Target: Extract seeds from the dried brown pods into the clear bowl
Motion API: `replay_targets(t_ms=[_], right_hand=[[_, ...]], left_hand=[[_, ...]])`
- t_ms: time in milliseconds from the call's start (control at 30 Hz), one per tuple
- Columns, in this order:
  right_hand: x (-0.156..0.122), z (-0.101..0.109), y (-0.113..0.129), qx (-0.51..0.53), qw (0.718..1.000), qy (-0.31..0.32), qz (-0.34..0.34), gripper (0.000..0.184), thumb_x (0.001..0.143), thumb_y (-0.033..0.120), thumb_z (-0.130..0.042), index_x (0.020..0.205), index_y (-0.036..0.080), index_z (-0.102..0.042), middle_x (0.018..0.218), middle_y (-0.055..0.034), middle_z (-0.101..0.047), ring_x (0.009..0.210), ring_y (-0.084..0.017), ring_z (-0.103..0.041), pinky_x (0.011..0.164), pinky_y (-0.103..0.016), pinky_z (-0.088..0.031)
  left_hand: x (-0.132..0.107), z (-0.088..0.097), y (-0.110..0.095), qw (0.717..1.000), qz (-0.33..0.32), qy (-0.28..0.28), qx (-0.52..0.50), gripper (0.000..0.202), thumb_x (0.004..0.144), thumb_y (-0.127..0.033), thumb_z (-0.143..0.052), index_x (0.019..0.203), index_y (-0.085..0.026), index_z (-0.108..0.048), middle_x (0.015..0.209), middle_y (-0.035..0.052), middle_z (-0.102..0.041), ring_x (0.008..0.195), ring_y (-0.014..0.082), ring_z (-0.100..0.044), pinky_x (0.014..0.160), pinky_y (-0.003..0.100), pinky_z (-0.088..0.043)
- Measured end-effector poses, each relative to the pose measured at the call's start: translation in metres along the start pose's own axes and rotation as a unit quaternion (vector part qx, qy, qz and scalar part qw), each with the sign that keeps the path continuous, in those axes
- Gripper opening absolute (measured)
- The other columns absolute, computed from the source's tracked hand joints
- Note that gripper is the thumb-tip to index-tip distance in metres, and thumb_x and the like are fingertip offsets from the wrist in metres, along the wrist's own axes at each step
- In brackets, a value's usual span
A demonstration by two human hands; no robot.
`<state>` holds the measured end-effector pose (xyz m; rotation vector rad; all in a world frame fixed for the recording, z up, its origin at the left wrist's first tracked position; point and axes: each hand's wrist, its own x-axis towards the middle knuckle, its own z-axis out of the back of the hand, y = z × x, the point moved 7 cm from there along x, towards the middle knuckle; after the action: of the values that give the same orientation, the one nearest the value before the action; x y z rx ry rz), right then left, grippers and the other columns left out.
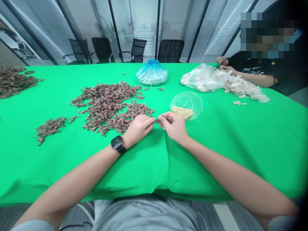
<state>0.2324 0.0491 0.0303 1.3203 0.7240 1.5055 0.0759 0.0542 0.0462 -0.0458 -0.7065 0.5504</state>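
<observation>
My left hand [141,127], with a black watch on its wrist, is closed in a pinch at the right edge of a large pile of small dried, twisted brown pieces [103,104]. My right hand [175,125] meets it fingertip to fingertip, also pinched. Between them shows one small dark brown piece [157,121], mostly hidden by the fingers. Just behind my right hand lies a round clear plastic dish [196,100]. Small pale yellow bits [183,112] are heaped in its near part.
A smaller brown cluster [50,128] and a heap [14,80] lie left on the green cloth [204,173]. Behind stand a tied blue bag [152,73] of white pieces and a clear bag [201,78] beside pale peelings [247,88]. Across the right corner, a person's hands [226,65] work.
</observation>
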Motion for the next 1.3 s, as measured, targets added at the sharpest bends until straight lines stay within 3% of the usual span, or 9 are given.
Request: replay_targets(t_ms=[200, 533, 800, 1000, 1167, 1300], right_hand=[[0.002, 0.001, -0.006, 0.021, 1.000, -0.017, -0.011, 0.032, 0.090, 0.051, -0.069, 0.089, 0.019, -0.070, 0.074, -0.0033, -0.073, 0.059, -0.016, -0.070, 0.048, -0.024, -0.052], [-0.004, -0.007, 0.003, -0.069, 0.995, 0.017, 0.071, 0.021, 0.095, 0.040, -0.066, 0.097, 0.020, -0.073, 0.075, -0.0018, -0.073, 0.063, -0.016, -0.070, 0.055, -0.026, -0.054], [-0.008, -0.012, 0.011, -0.151, 0.977, 0.023, 0.150, 0.016, 0.095, 0.035, -0.066, 0.100, 0.024, -0.075, 0.096, -0.0043, -0.079, 0.078, -0.019, -0.074, 0.065, -0.028, -0.058], [-0.007, -0.012, 0.006, -0.120, 0.984, 0.026, 0.126, 0.018, 0.093, 0.040, -0.068, 0.099, 0.024, -0.075, 0.096, -0.0043, -0.079, 0.076, -0.019, -0.074, 0.062, -0.028, -0.058], [-0.005, -0.012, -0.001, -0.085, 0.992, 0.030, 0.086, 0.022, 0.092, 0.044, -0.068, 0.098, 0.023, -0.072, 0.086, -0.0039, -0.078, 0.074, -0.020, -0.074, 0.061, -0.029, -0.059], [-0.005, -0.011, 0.002, -0.074, 0.994, 0.024, 0.074, 0.024, 0.094, 0.046, -0.066, 0.097, 0.023, -0.069, 0.082, -0.0031, -0.077, 0.070, -0.019, -0.073, 0.060, -0.028, -0.058]], left_hand=[[0.000, 0.002, 0.009, 0.990, 0.121, -0.011, -0.069, 0.017, 0.100, -0.028, -0.054, 0.104, -0.020, -0.068, 0.093, 0.0062, -0.071, 0.088, 0.0189, -0.065, 0.084, 0.032, -0.050], [-0.003, -0.003, 0.017, 0.966, 0.204, -0.013, -0.158, 0.020, 0.098, -0.031, -0.054, 0.092, -0.019, -0.069, 0.084, 0.0026, -0.073, 0.076, 0.0154, -0.065, 0.073, 0.027, -0.047], [-0.009, -0.008, 0.028, 0.939, 0.273, -0.039, -0.206, 0.019, 0.092, -0.033, -0.059, 0.088, -0.017, -0.069, 0.079, 0.0027, -0.072, 0.072, 0.0152, -0.063, 0.069, 0.026, -0.047], [-0.006, -0.002, 0.025, 0.947, 0.250, -0.055, -0.192, 0.018, 0.092, -0.030, -0.059, 0.088, -0.018, -0.071, 0.080, 0.0027, -0.073, 0.072, 0.0156, -0.064, 0.070, 0.027, -0.048], [-0.003, 0.002, 0.015, 0.982, 0.172, -0.035, -0.074, 0.016, 0.093, -0.028, -0.060, 0.093, -0.021, -0.073, 0.086, 0.0038, -0.076, 0.081, 0.0190, -0.067, 0.082, 0.032, -0.047], [-0.001, 0.001, 0.011, 0.989, 0.140, -0.027, -0.036, 0.018, 0.097, -0.030, -0.057, 0.100, -0.021, -0.073, 0.091, 0.0047, -0.077, 0.085, 0.0197, -0.067, 0.084, 0.033, -0.046]])
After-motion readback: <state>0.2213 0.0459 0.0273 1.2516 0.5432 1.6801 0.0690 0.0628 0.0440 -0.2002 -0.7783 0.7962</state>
